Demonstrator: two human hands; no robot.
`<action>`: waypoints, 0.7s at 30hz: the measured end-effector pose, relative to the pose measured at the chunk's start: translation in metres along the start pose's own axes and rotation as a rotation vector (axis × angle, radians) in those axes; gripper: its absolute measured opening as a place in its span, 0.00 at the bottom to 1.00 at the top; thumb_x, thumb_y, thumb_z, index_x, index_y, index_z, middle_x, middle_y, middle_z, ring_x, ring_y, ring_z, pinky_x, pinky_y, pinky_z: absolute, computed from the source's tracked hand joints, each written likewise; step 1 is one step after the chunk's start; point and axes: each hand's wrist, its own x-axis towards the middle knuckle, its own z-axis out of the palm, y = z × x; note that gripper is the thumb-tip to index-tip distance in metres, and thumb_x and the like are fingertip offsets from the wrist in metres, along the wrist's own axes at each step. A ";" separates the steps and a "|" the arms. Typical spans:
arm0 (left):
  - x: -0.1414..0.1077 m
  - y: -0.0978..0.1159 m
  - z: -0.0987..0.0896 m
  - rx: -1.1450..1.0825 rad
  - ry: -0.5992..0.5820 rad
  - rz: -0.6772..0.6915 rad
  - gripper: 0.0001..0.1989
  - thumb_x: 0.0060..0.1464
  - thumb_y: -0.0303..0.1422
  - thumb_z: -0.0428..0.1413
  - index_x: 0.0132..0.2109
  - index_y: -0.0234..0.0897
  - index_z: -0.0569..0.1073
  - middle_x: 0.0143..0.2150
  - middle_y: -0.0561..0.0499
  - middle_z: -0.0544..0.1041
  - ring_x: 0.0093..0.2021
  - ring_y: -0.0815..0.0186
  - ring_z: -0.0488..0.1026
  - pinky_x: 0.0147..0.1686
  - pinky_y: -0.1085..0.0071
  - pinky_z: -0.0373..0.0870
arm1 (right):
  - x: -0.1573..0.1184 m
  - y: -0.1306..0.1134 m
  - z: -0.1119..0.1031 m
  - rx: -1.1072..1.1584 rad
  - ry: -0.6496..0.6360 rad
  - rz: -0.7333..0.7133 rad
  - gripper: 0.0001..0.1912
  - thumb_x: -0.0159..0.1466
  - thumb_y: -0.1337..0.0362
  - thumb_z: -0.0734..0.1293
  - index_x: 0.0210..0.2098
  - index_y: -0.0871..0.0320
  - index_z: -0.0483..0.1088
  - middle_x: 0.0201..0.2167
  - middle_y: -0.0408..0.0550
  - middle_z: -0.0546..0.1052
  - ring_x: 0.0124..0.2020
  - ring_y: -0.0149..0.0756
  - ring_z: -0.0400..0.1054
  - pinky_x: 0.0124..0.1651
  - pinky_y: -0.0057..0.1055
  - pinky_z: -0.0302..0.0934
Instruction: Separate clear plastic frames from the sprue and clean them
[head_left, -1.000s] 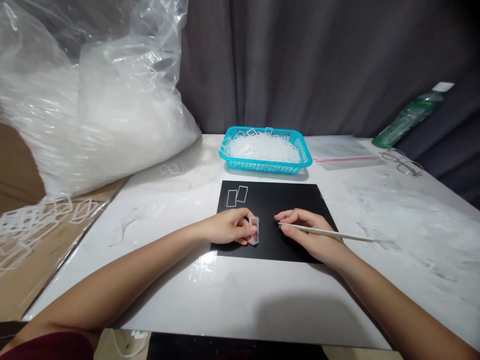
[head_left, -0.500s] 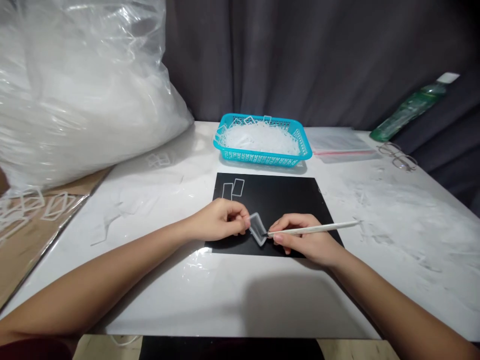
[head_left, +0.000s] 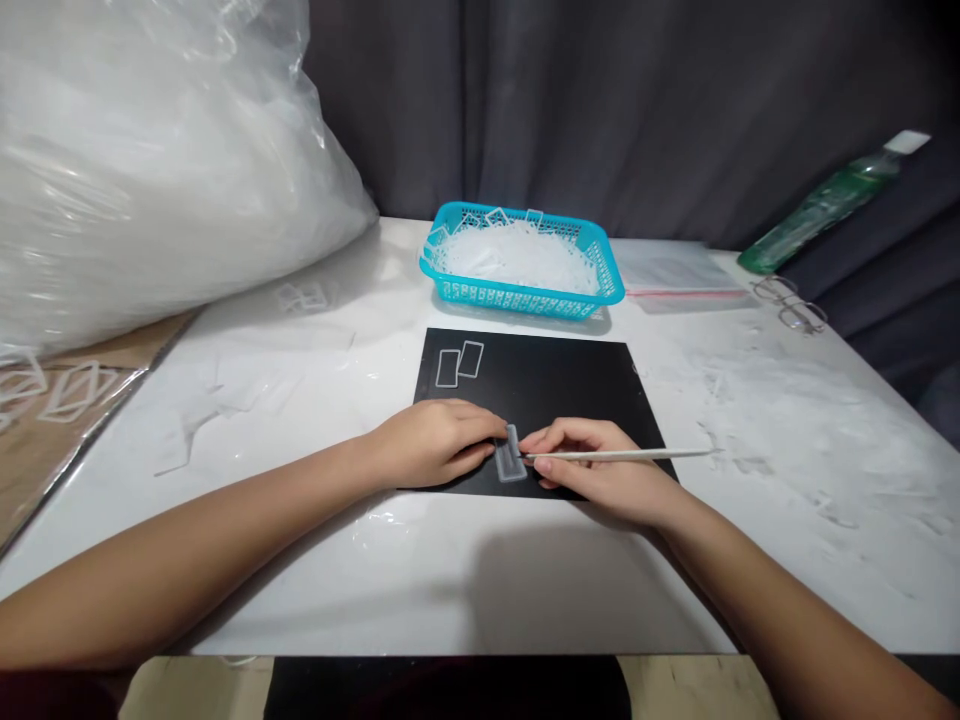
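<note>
On the black mat [head_left: 540, 385] lies a small translucent plastic rectangular frame [head_left: 511, 468], tilted slightly. The fingertips of my left hand [head_left: 450, 440] hold its upper left edge against the mat. My right hand [head_left: 592, 455] grips a slim white-handled tool [head_left: 637, 455] like a pen, its thin tip at the frame's right side. Whether that tip is a blade or a point I cannot tell. Two more rectangular frames [head_left: 448, 369] lie overlapping or touching at the mat's upper left.
Behind the mat stands a blue basket [head_left: 525, 300] heaped with clear frames. A large plastic bag [head_left: 150, 180] bulges at the left, beside cardboard with loose frames [head_left: 75, 390]. Zip bags [head_left: 675, 270], eyeglasses [head_left: 799, 308] and a green bottle [head_left: 821, 210] sit at the back right.
The frame was tilted up between my hands and now lies flatter on the mat, turned more upright. My left hand went from pinching its corner to pressing its edge. The view shifted slightly.
</note>
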 end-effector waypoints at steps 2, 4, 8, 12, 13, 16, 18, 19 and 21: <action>-0.001 -0.001 0.001 -0.005 0.016 0.034 0.12 0.63 0.30 0.48 0.50 0.34 0.72 0.49 0.45 0.77 0.46 0.64 0.75 0.46 0.68 0.72 | -0.002 -0.001 0.000 -0.012 -0.073 -0.008 0.06 0.58 0.62 0.69 0.32 0.58 0.72 0.41 0.49 0.77 0.35 0.32 0.71 0.35 0.28 0.64; -0.001 -0.002 0.000 0.021 0.031 0.075 0.12 0.64 0.29 0.47 0.48 0.35 0.74 0.49 0.45 0.77 0.46 0.64 0.75 0.44 0.69 0.73 | -0.003 -0.003 -0.001 -0.049 -0.114 0.015 0.07 0.59 0.61 0.69 0.32 0.58 0.72 0.33 0.46 0.77 0.30 0.30 0.69 0.30 0.26 0.62; 0.001 -0.005 -0.010 0.013 -0.002 0.237 0.09 0.60 0.30 0.52 0.41 0.39 0.78 0.42 0.46 0.78 0.40 0.64 0.74 0.39 0.68 0.70 | -0.004 -0.007 0.002 -0.149 -0.106 0.021 0.06 0.58 0.61 0.69 0.32 0.57 0.74 0.25 0.42 0.74 0.24 0.27 0.64 0.25 0.24 0.56; 0.002 -0.006 -0.017 -0.035 -0.071 0.328 0.07 0.55 0.35 0.58 0.40 0.42 0.79 0.38 0.47 0.77 0.36 0.64 0.71 0.37 0.66 0.67 | -0.002 -0.011 0.010 -0.270 -0.084 -0.030 0.05 0.58 0.63 0.68 0.31 0.56 0.77 0.30 0.43 0.78 0.29 0.30 0.68 0.29 0.24 0.58; 0.002 -0.006 -0.018 -0.038 -0.094 0.337 0.08 0.55 0.36 0.59 0.41 0.43 0.79 0.37 0.47 0.76 0.36 0.64 0.71 0.37 0.66 0.66 | -0.002 -0.011 0.011 -0.292 -0.085 -0.034 0.06 0.58 0.62 0.68 0.31 0.55 0.77 0.30 0.43 0.78 0.30 0.30 0.69 0.30 0.25 0.59; 0.001 -0.006 -0.017 -0.039 -0.144 0.342 0.10 0.55 0.39 0.59 0.43 0.44 0.79 0.37 0.47 0.75 0.35 0.64 0.70 0.37 0.66 0.65 | -0.002 -0.011 0.012 -0.330 -0.099 -0.057 0.06 0.58 0.62 0.67 0.32 0.55 0.77 0.31 0.43 0.79 0.32 0.32 0.71 0.32 0.26 0.60; 0.001 -0.007 -0.017 -0.037 -0.158 0.333 0.10 0.55 0.39 0.58 0.43 0.44 0.79 0.36 0.48 0.74 0.35 0.64 0.70 0.38 0.66 0.65 | -0.002 -0.011 0.011 -0.337 -0.110 -0.065 0.07 0.59 0.62 0.67 0.32 0.55 0.77 0.32 0.43 0.79 0.33 0.32 0.71 0.33 0.26 0.61; 0.001 -0.007 -0.017 -0.037 -0.162 0.328 0.10 0.56 0.39 0.58 0.44 0.44 0.79 0.36 0.48 0.74 0.36 0.64 0.70 0.38 0.66 0.64 | -0.002 -0.011 0.011 -0.339 -0.114 -0.065 0.07 0.59 0.61 0.67 0.32 0.55 0.77 0.32 0.43 0.79 0.33 0.32 0.71 0.33 0.26 0.61; 0.000 -0.007 -0.017 -0.040 -0.167 0.316 0.11 0.56 0.40 0.58 0.44 0.45 0.79 0.36 0.48 0.73 0.36 0.64 0.70 0.38 0.66 0.65 | -0.002 -0.010 0.011 -0.342 -0.114 -0.065 0.07 0.59 0.61 0.67 0.32 0.54 0.77 0.32 0.42 0.79 0.33 0.33 0.72 0.33 0.26 0.61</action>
